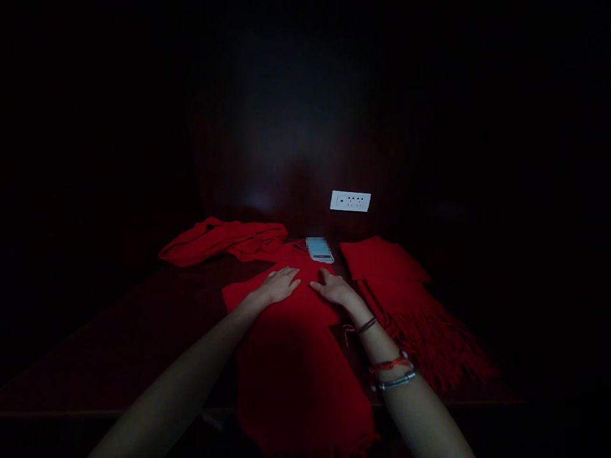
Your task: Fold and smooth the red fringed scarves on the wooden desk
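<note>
A: Step in hand?
B: Smoothing or positioning, in my judgement. The left hand [281,286] and right hand [331,287] rest on the far part of the middle red cloth [296,337].
A: Its location?
B: On the dark worktop [157,324], between the other two cloths; its fringed end reaches past the near edge.
A: State of the grip?
B: Both hands open, palms down, fingers loosely spread. No pinch visible.
A: Requirements for the next move?
B: Judgement only: light, even pressure from both hands if flattening; fingertips under an edge if lifting. The overhanging end could drag the cloth nearer.
A: Counts?
B: Red cloths, three: the middle one, one crumpled cloth [222,243] on the left, one folded cloth [386,261] with a long fringe on the right. Hands, two. Bands on the right arm, three: dark cord [367,326], red band [391,364], silvery bangle [397,381]. Pale flat item [319,247] beyond the hands, one; blurred, identity undetermined. Wall socket plate [350,201], one.
</note>
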`<state>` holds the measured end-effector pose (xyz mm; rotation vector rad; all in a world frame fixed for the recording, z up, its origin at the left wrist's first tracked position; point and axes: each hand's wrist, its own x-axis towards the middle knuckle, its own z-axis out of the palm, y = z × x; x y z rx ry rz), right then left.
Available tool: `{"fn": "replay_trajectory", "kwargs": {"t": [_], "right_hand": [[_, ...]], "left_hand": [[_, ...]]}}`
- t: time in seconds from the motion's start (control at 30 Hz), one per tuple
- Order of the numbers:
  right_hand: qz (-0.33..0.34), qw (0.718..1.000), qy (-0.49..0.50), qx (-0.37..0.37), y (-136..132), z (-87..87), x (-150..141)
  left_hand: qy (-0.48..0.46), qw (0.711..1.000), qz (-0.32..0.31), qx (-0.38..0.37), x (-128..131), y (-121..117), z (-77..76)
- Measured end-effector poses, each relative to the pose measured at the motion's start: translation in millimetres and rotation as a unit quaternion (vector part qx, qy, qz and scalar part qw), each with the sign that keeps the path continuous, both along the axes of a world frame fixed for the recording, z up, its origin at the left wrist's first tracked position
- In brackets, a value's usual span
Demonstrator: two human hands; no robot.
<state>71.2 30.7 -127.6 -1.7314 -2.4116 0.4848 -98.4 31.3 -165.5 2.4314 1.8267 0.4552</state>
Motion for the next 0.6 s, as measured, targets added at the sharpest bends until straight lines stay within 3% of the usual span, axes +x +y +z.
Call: {"fn": "replay_trajectory", "kwargs": {"t": [0.17, 0.3, 0.43, 0.6], "right_hand": [[-0.028, 0.999, 0.007, 0.024, 1, 1.5, 5], [-0.047, 0.996, 0.014, 0.077, -3, 4.8, 5], [-0.052, 0.997, -0.016, 0.062, -10, 8.2, 3], [-0.012, 1.000, -0.010, 0.019, -6, 6.0, 3]], "left_hand": [[-0.034, 0.997, 0.037, -0.058, 5, 13, 16.0], [-0.097, 0.989, 0.092, -0.059, 21, 33, 30.0], [-0.273, 0.951, 0.134, -0.046, 26, 47, 23.2], [-0.374, 0.919, 0.124, -0.029, 23, 52, 16.0]]}}
